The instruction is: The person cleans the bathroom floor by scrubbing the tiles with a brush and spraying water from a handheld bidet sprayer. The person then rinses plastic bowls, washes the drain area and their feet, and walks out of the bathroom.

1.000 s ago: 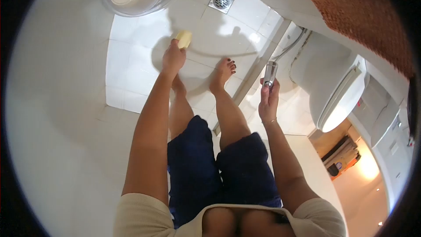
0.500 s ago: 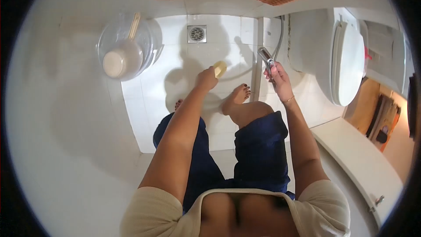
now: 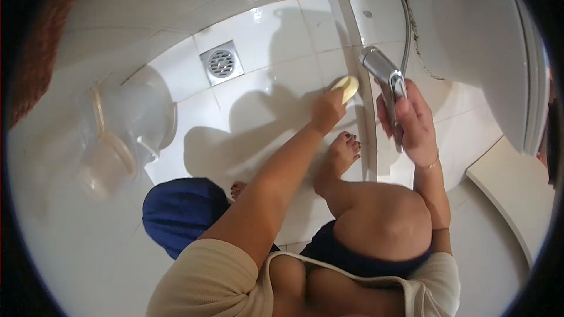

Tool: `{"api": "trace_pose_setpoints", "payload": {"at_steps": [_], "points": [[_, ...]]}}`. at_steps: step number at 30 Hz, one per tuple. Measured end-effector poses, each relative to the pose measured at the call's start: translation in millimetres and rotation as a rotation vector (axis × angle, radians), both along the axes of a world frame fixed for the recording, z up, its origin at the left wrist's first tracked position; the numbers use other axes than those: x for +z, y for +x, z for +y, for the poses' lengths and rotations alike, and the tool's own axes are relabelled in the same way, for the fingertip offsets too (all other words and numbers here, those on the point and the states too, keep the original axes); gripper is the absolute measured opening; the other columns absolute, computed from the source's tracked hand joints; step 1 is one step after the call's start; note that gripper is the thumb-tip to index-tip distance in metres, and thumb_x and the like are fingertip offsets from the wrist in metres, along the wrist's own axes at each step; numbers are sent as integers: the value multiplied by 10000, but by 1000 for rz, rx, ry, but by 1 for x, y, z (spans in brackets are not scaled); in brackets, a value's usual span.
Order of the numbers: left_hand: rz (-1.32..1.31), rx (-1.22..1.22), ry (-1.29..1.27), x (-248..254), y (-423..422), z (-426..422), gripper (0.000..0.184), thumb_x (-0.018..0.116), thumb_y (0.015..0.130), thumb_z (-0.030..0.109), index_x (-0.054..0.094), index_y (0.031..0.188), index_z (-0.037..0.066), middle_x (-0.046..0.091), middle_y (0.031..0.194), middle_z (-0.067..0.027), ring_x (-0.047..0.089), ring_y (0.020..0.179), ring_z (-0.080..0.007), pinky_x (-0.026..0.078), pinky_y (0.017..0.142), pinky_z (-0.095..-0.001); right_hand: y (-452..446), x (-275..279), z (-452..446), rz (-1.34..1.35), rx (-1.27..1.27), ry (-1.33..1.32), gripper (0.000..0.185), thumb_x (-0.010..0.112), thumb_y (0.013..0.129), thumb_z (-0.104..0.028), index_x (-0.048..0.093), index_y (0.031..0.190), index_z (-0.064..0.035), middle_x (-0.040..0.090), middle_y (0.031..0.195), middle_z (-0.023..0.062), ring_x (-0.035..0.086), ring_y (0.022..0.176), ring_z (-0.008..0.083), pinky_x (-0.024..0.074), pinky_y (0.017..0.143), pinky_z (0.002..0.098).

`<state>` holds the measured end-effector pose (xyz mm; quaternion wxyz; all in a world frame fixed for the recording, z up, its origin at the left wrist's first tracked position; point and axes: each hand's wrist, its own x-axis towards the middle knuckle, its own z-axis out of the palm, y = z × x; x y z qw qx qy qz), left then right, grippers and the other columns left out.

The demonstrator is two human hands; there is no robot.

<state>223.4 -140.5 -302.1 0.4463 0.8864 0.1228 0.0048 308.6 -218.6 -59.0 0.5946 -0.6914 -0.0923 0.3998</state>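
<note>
My left hand (image 3: 329, 110) is closed around a pale yellow, oval scrub brush (image 3: 348, 88). The brush is low over the white tiled floor, beside the raised curb (image 3: 365, 111); its underside is hidden, so I cannot tell whether it touches. On the far side of the curb, my right hand (image 3: 416, 124) grips a chrome bidet sprayer (image 3: 380, 66), its head tilted up and to the left. From the sprayer a metal hose (image 3: 406, 29) runs up along the toilet base. No water stream is visible.
A square floor drain (image 3: 222, 63) lies near the back wall. At left stands a clear pail (image 3: 155, 103) with a handled dipper (image 3: 103, 164) in it. The toilet (image 3: 476, 41) is at right, a pale door (image 3: 511, 199) below it. My bare foot (image 3: 342, 155) is beside the curb.
The view has turned and come closer to the floor as I lean down. My left hand with the brush has moved right, close to the curb. The sprayer stays in my right hand.
</note>
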Motion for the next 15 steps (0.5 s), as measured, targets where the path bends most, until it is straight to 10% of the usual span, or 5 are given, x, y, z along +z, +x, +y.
{"api": "trace_pose_setpoints", "payload": {"at_steps": [3, 10, 15], "points": [[116, 318, -278, -17, 63, -2, 234, 643, 716, 165, 582, 872, 3, 620, 784, -196, 607, 749, -358, 480, 668, -451, -2, -23, -16, 12, 26, -25, 469, 526, 879, -367, 448, 1149, 8, 515, 791, 17, 453, 643, 61, 384, 578, 200], [166, 519, -18, 1, 171, 82, 245, 667, 715, 162, 589, 877, -4, 625, 840, -208, 606, 826, -361, 481, 730, -441, 12, -50, -15, 176, 44, -2, 522, 576, 855, -364, 416, 1163, 25, 512, 808, 16, 466, 682, 66, 396, 601, 207], [39, 811, 82, -26, 137, 127, 309, 705, 676, 187, 592, 860, -35, 634, 769, -176, 646, 655, -284, 513, 542, -386, 27, -55, -10, 283, 106, 39, 485, 572, 860, -325, 398, 1176, -2, 498, 804, 2, 436, 660, 54, 372, 573, 197]]}}
